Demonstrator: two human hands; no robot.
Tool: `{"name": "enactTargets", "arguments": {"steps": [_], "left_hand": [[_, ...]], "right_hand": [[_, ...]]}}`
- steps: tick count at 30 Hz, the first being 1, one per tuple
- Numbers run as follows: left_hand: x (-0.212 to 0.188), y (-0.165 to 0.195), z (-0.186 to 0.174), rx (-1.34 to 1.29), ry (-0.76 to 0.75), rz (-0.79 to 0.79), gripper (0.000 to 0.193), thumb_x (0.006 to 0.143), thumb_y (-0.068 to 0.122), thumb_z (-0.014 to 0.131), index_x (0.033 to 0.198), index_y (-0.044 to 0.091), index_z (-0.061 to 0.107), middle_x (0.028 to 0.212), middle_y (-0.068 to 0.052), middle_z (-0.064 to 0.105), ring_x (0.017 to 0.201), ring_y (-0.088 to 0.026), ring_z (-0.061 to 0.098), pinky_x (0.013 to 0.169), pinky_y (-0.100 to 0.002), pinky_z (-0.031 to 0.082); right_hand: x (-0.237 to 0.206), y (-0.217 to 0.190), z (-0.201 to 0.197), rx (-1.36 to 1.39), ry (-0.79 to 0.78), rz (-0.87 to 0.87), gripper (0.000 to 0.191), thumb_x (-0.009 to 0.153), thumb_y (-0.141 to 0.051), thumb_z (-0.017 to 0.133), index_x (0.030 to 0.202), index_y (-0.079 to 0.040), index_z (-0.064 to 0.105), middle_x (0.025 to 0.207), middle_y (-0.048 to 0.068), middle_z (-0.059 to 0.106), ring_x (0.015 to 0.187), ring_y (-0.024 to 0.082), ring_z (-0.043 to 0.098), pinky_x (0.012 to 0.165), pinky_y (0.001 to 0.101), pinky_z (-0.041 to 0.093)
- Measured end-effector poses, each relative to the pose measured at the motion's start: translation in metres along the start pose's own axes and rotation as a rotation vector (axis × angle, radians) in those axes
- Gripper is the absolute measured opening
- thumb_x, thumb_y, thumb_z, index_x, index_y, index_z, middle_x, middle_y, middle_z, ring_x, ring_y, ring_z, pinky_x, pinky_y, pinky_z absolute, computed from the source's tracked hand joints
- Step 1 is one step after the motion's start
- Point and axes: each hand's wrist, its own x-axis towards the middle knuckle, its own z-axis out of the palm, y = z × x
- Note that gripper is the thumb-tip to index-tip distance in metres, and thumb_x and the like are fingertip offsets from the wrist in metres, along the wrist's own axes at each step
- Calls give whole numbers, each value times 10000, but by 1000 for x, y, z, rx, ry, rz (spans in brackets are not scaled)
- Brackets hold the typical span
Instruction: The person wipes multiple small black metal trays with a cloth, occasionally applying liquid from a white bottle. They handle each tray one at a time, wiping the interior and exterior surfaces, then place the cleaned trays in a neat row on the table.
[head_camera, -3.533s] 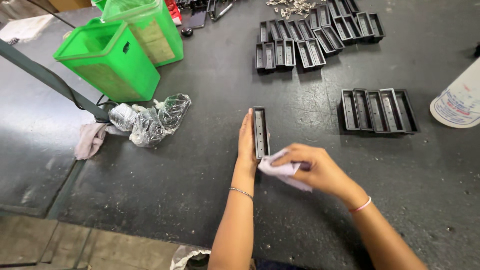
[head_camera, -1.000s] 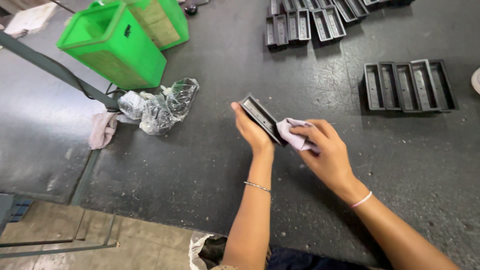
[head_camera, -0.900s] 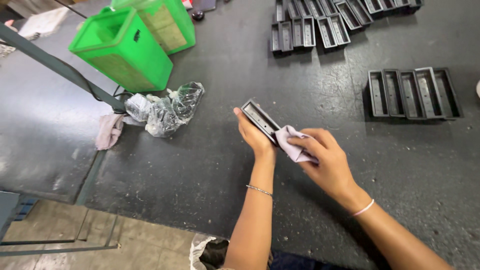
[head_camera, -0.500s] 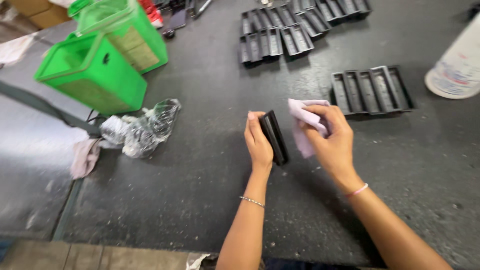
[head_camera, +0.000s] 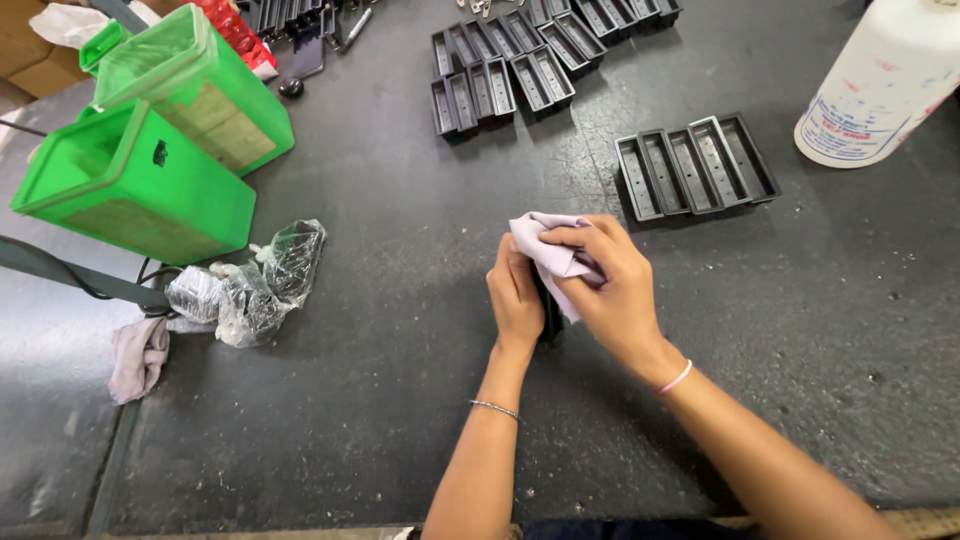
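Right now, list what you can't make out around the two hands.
Head view only:
- Black tray: almost all hidden between the left hand and right hand; its inside cannot be seen.
- Pale cloth: the right hand's fingers cover its lower part.
- White bottle: top cut off by the picture's edge.
- Crumpled plastic bag: contents unclear.

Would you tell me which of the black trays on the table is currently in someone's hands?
The black tray in the left hand, largely hidden, with the right hand pressing a pale cloth on it; the other trays lie flat, untouched.
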Motion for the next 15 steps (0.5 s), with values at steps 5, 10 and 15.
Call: {"name": "enactTargets", "arguments": {"steps": [5,10,15], "left_hand": [[-5,-15,3,-43,22,22,461,1142,358,342,1006,19,623,822,-106,659,754,-166,615,711,-338,504],[0,-33,5,-292,73,-179,532,1156,418,342,966,24,646,835,-17,608,775,-104,540,726,-276,470],[8,-31,-8,-644,57,-467,548,1100,519,392,924,56,625,699,-40,579,557,-119,526,504,-268,449]], "right_hand": [[-2,6,1,31,-18,212,317,838,36,699,1145,-45,698,1117,114,670,1007,250,713,861,317,556],[3,20,-4,-62,10,143,310,838,30,723,1139,-39,698,1141,137,674,1042,269,700,887,317,552],[6,29,-5,-27,4,231,305,833,12,720,1133,-40,704,1089,113,699,987,241,711,874,318,540]]}}
